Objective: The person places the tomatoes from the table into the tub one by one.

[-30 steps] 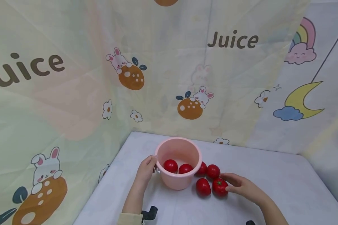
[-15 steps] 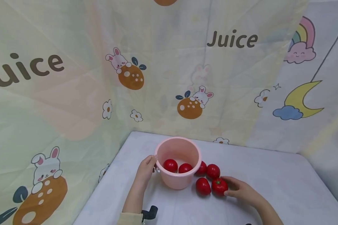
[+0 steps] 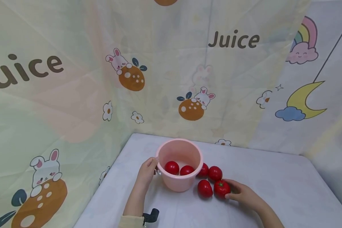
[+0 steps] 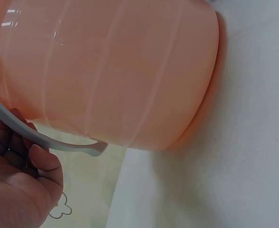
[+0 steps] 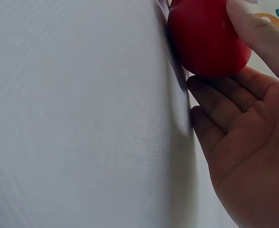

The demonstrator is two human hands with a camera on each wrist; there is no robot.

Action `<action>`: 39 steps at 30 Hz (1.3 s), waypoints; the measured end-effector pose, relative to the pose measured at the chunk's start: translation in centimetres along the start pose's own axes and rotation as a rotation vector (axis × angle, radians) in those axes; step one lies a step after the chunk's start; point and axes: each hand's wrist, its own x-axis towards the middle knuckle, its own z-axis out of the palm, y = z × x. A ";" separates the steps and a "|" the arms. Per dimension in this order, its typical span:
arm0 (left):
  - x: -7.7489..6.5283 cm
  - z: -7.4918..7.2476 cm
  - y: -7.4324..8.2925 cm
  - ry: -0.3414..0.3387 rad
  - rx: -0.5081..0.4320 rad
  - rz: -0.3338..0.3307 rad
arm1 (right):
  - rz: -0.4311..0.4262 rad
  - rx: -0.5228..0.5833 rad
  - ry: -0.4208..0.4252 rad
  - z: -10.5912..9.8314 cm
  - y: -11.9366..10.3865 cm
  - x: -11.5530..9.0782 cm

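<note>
A pink plastic bucket (image 3: 180, 183) stands on the table, its mouth tilted toward the head camera. Two round red fruits (image 3: 172, 167) lie inside it. My left hand (image 3: 146, 171) grips the bucket's left side at the rim; in the left wrist view its fingers are curled at the pale handle (image 4: 59, 144). My right hand (image 3: 243, 193) holds a red tomato (image 3: 222, 189) with a green star-shaped top, thumb on the near side and fingers behind. In the right wrist view the tomato (image 5: 206, 38) sits low over the white surface, between thumb and fingers.
Left of the tomato lies another red fruit (image 3: 205, 188). Behind it are a round red one (image 3: 215, 173) and one partly hidden by the bucket (image 3: 199, 177). A white cloth covers the table (image 3: 273, 177). Printed curtains (image 3: 159, 63) hang at the back and left.
My right hand has closed in around the tomato, its fingers slipping behind it and the thumb to its lower right side. The left hand and bucket have stayed in place.
</note>
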 end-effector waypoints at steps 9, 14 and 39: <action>0.1 0.1 -0.2 -0.009 -0.005 -0.005 | -0.004 -0.002 0.002 0.0 0.2 0.0; 0.1 0.1 -0.2 -0.009 -0.009 -0.010 | -0.010 0.017 -0.004 -0.2 0.5 0.1; 0.2 0.0 0.0 0.001 -0.001 -0.011 | -0.024 0.021 -0.014 -1.9 0.3 0.0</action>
